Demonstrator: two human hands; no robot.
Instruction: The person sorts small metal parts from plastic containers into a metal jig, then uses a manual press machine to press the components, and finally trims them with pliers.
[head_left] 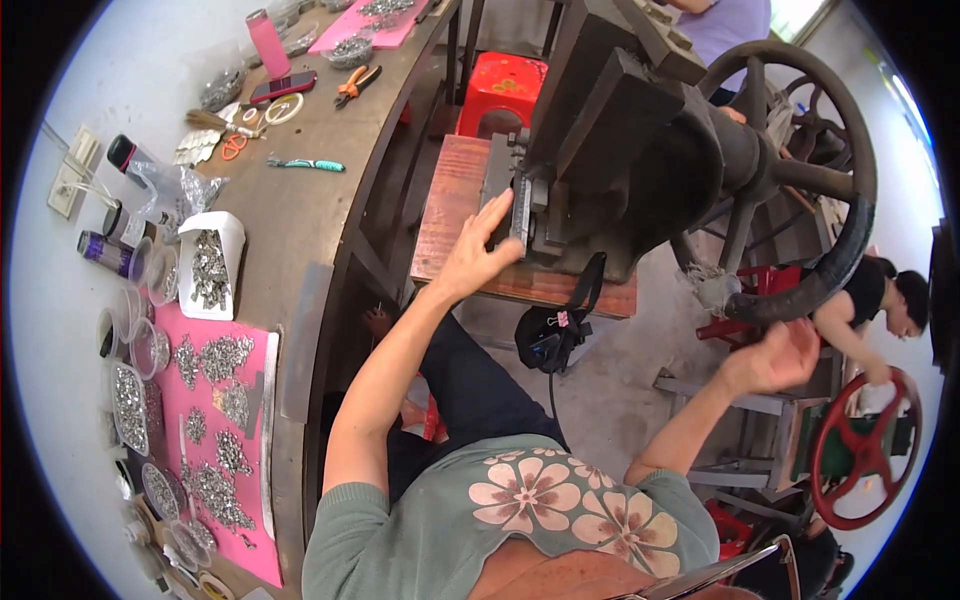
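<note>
At eight o'clock a clear tub (154,412) is holding small metal parts (128,400); at nine, a white tray (229,240) likewise. The left hand (478,252), thumb apart from fingers, is touching the press's bar (521,215) at one. At three, the right hand (772,360) is hanging loosely open below the handwheel (755,160).

We've got a brown table (285,225) with a pink sheet (258,480), white tub (233,260), toothbrush (315,165), orange-handled pliers (355,88) and a phone (284,87) right on it. Beside it, we've got a reddish wooden stand (450,200) carrying the big dark machine (635,150).
</note>
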